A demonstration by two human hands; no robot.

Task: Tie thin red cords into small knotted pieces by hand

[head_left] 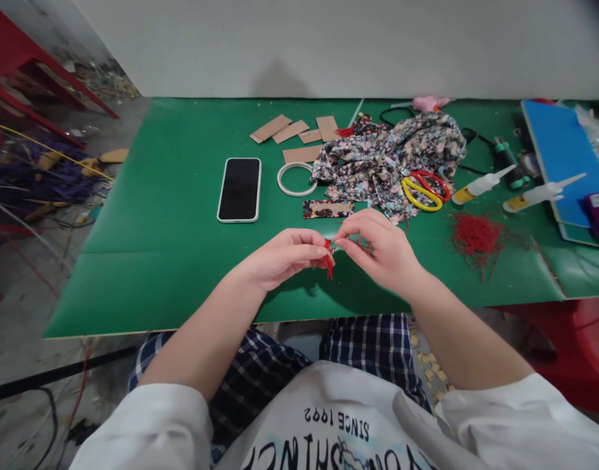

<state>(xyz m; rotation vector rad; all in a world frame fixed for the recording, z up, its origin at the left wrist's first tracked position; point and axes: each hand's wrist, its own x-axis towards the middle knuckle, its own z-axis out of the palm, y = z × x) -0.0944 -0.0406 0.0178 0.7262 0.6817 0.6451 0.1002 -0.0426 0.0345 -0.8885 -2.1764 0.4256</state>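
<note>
Over the front part of the green table, my left hand [292, 254] pinches a small red tassel [329, 264], whose strands hang below the fingertips. My right hand [378, 247] is closed close beside it, thumb and forefinger together at the tassel's top; what lies between them is too small to make out. Thin red thread shows by the right fingers. Just beyond the hands lies a card strip partly covered in floral fabric [327, 209]. A white ring [296, 179] rests behind it, touching a heap of floral fabric [392, 153].
The green table [147, 222] also holds a phone [239, 189], cardboard pieces [302, 136], red-and-yellow scissors [424, 191], two glue bottles [483, 186], a red thread pile [477, 240] and a blue board [561, 156]. A white wall [329, 49] stands behind.
</note>
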